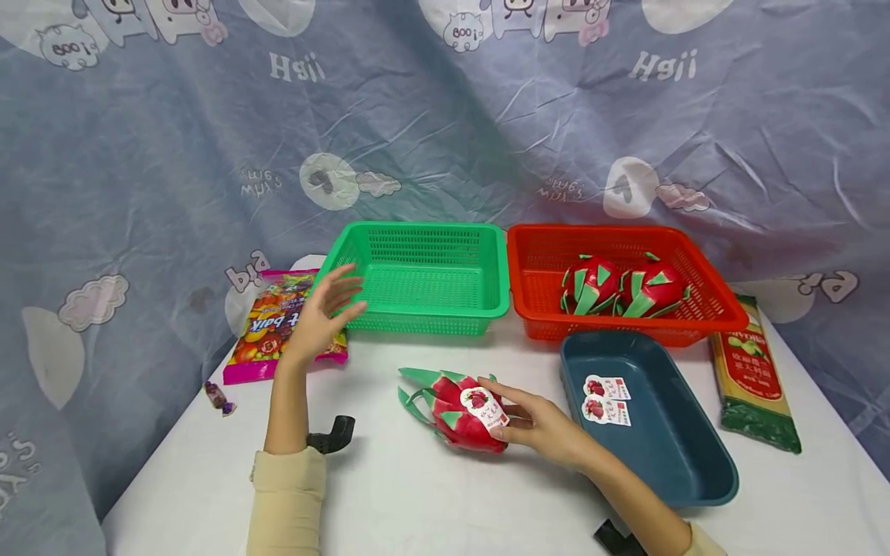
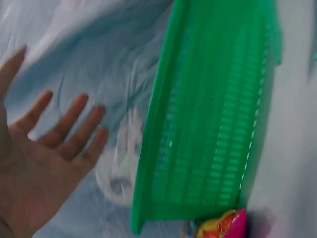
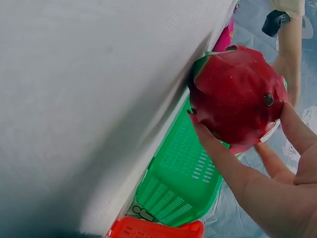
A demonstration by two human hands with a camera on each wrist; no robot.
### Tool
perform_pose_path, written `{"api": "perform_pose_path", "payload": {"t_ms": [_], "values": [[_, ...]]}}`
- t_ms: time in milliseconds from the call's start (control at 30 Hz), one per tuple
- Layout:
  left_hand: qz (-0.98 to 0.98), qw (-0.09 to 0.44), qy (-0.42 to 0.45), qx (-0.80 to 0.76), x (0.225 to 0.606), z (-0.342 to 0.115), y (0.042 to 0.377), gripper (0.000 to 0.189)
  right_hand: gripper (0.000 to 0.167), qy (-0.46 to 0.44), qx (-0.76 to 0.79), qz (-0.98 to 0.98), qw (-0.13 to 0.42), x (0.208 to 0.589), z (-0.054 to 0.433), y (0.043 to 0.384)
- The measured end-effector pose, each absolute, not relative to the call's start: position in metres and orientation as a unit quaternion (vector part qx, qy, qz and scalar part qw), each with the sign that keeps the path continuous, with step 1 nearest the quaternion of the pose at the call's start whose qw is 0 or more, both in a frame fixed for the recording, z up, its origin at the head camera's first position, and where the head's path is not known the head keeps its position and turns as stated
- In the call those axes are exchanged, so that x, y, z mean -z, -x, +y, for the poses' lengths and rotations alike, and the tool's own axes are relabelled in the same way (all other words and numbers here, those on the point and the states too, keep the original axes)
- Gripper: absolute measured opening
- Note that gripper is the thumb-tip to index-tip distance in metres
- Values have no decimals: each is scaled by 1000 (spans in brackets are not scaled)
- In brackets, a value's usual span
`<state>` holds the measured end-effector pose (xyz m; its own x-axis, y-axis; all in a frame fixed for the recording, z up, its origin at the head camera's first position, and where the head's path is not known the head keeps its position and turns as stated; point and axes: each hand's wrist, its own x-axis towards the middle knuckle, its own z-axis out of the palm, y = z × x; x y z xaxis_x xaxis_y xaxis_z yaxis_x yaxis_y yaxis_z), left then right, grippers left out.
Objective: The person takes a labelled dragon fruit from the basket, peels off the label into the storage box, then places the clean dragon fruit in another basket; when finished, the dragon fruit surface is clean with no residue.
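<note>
A red dragon fruit (image 1: 452, 409) with green leaf tips and a white label (image 1: 484, 408) is in my right hand (image 1: 549, 431). Fingers and thumb grip its right end, as the right wrist view also shows around the fruit (image 3: 237, 96). My left hand (image 1: 321, 315) is raised with spread fingers beside the left end of the green basket (image 1: 424, 320), and holds nothing. Below it lies a colourful candy bag (image 1: 260, 340), partly covered by the hand and wrist. The left wrist view shows the palm (image 2: 39, 173) apart from the basket wall.
A red basket (image 1: 535, 270) at the back right holds two dragon fruits (image 1: 653, 286). In front stands a dark blue tray (image 1: 667, 463) with two label stickers (image 1: 606, 400) in it. A pasta packet (image 1: 754, 378) lies at right, a wrapped candy (image 1: 219, 398) at left.
</note>
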<state>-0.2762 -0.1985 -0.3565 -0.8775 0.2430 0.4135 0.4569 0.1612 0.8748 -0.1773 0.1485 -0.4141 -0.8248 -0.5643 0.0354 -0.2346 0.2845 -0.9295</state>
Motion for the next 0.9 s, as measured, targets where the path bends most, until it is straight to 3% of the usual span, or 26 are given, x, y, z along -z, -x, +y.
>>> {"api": "perform_pose_path", "payload": {"t_ms": [200,367,633,900], "values": [[-784,-72,402,467,379,-148,269,84,68,264,562,771,142,416,148,178],[-781,-140,462,396,403,-120,259,99,65,310,551,763,134,418,147,179],[-783,-145,495,347,419,-109,253,108,73,287,531,788,118,420,151,179],[-827,-131,446,316,425,-107,247,114,51,225,532,812,81,420,150,178]]}}
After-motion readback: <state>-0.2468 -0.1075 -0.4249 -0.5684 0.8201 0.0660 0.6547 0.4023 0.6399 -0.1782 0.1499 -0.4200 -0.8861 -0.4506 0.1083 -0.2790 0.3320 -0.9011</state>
